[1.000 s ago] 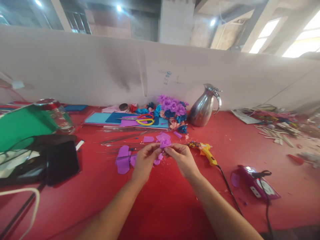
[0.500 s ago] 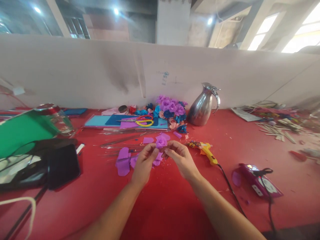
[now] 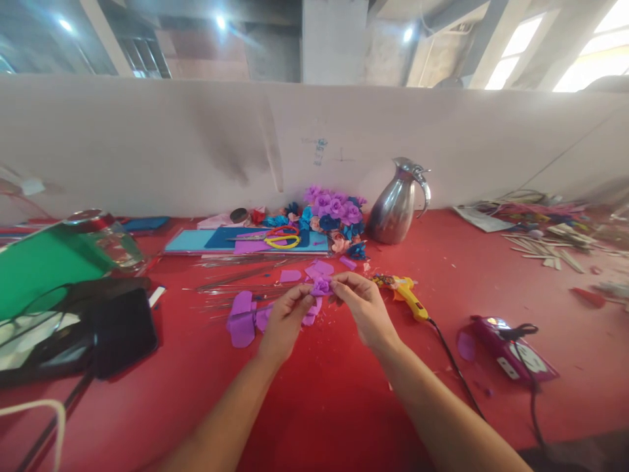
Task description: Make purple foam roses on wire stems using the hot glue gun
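Observation:
Between my two hands is a small purple paper flower, pinched from both sides above the table. My left hand grips its left edge with thumb and fingertips. On the other side, my right hand has its thumb and fingers closed on the flower's right edge. Purple paper petals lie in a stack left of my hands, and more loose pieces lie behind and beneath the flower. A yellow hot glue gun rests just right of my right hand.
Scissors lie on blue sheets. Finished flowers are heaped beside a steel jug at the wall. Thin wires lie behind my left hand. A purple power strip sits right, a black phone-like slab left.
The flower has come slightly down and tilted between my hands, and my fingers have shifted to its sides. My hands have spread a little apart. The view has shifted slightly.

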The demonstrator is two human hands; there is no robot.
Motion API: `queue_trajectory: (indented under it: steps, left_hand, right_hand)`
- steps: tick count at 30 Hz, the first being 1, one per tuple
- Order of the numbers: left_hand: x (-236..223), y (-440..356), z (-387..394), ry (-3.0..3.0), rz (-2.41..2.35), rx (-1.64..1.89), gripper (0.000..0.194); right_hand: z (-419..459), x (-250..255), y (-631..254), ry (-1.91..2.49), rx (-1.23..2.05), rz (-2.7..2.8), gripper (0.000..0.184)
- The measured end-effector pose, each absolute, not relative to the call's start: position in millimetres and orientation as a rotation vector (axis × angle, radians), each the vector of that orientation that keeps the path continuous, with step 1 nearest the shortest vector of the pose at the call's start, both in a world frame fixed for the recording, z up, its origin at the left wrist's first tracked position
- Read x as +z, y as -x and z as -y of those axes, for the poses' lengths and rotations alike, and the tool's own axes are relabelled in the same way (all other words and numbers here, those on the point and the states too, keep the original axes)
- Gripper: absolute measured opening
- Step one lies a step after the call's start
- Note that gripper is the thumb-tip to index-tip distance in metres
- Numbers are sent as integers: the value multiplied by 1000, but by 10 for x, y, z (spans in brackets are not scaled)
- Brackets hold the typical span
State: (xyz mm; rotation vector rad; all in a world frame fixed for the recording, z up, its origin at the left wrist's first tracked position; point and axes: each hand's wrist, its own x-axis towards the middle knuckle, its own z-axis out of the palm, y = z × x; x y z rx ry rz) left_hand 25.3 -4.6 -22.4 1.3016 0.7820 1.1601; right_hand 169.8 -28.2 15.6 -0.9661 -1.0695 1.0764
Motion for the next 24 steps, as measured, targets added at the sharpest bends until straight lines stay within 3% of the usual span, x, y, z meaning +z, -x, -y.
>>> queue_trajectory:
  steps: [24]
  left_hand:
    - [-262, -245, 19, -1248, -687, 1202, 18]
  right_hand:
    - [305, 201, -1716, 861, 1329, 895, 13]
